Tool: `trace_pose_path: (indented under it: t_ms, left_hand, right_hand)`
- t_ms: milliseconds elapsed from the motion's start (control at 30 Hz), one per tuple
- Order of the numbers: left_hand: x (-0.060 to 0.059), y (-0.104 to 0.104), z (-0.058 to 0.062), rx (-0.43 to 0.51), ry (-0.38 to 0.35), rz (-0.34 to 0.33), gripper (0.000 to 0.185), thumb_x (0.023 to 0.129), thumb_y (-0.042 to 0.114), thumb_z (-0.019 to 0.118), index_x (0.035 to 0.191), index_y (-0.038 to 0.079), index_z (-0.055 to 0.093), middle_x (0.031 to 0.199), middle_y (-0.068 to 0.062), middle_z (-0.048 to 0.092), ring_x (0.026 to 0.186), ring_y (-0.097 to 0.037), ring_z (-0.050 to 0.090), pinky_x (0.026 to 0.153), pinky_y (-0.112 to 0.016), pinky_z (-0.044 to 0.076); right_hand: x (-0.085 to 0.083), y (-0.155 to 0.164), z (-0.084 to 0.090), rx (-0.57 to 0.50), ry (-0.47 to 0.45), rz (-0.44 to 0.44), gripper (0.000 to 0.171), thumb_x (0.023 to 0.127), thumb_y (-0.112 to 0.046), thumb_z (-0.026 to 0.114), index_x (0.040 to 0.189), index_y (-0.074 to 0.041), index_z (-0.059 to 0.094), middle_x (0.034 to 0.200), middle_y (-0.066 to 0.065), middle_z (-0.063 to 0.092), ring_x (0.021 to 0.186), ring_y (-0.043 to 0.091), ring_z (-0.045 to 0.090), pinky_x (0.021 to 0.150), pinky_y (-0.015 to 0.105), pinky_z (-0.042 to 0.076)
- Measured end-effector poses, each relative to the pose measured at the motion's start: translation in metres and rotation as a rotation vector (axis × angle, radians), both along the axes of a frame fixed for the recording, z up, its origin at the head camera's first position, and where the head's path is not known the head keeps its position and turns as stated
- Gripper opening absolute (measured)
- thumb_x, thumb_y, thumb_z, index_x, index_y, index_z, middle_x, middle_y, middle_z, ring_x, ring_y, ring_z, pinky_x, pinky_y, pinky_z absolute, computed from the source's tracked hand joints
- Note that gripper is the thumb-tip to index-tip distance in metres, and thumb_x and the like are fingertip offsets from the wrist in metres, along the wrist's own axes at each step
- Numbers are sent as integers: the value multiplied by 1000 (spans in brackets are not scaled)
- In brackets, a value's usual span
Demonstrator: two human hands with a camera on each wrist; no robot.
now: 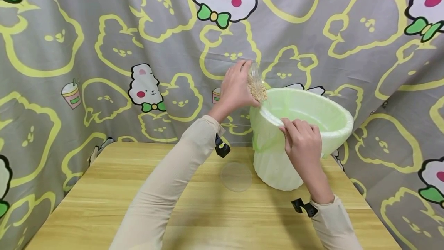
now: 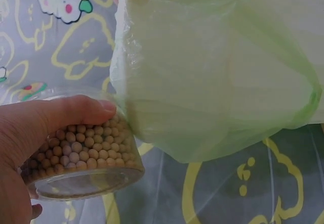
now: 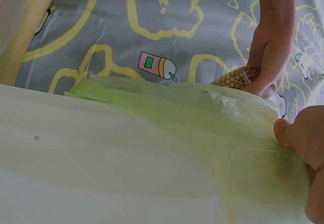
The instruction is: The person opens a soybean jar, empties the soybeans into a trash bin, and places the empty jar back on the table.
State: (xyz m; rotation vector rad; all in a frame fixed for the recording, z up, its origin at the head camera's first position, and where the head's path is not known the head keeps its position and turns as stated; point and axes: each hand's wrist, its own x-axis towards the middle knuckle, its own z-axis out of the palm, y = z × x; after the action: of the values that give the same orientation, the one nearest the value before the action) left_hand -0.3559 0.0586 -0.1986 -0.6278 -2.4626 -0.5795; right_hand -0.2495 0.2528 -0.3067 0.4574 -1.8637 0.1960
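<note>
Cartoon curtain (image 1: 104,49), wooden table (image 1: 104,203), clear lid (image 1: 236,176)

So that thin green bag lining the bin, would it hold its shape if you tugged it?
Probably not. The green bag looks thin and see-through, wrinkling over the white bin, so it is likely floppy and light. The right hand pinches it at the rim, which suggests it could slip. The film may tear if pulled hard.

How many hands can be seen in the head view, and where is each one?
2. The left hand holds a clear jar of beans tilted at the bin's far rim. The right hand grips the green bag at the near rim.
</note>
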Motion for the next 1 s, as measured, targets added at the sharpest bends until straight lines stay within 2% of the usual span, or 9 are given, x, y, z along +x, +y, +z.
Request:
trace_pose_path:
  t_ms: [167,433,600,1000]
  left_hand:
    - [-2,1,1,-17,43,-19,131,53,47,100,159,13,31,158,-5,41,146,-24,39,126,-34,28]
    - [-1,4,0,-48,71,-20,134,52,46,101,160,14,29,157,-6,44,146,-23,40,126,-34,26]
    - [-1,7,2,-32,66,-23,135,50,44,102,159,14,29,158,-4,44,147,-22,39,127,-33,25]
    - [1,11,5,-56,62,-12,130,50,44,102,156,17,32,158,-1,44,148,-20,35,128,-30,20]
  right_hand:
    - [0,0,1,-10,-29,-10,21,99,-19,64,105,-1,73,78,16,65,70,36,58,70,51,46]
    - [0,0,-1,1,-13,1,25,102,-22,60,104,-1,73,78,16,65,70,36,59,70,51,45]
    - [0,0,-1,0,-3,5,24,102,-22,60,104,-1,73,78,16,65,71,37,59,69,50,45]
    - [0,2,0,-3,-25,-9,22,99,-19,63,104,0,73,78,17,65,71,36,59,70,51,45]
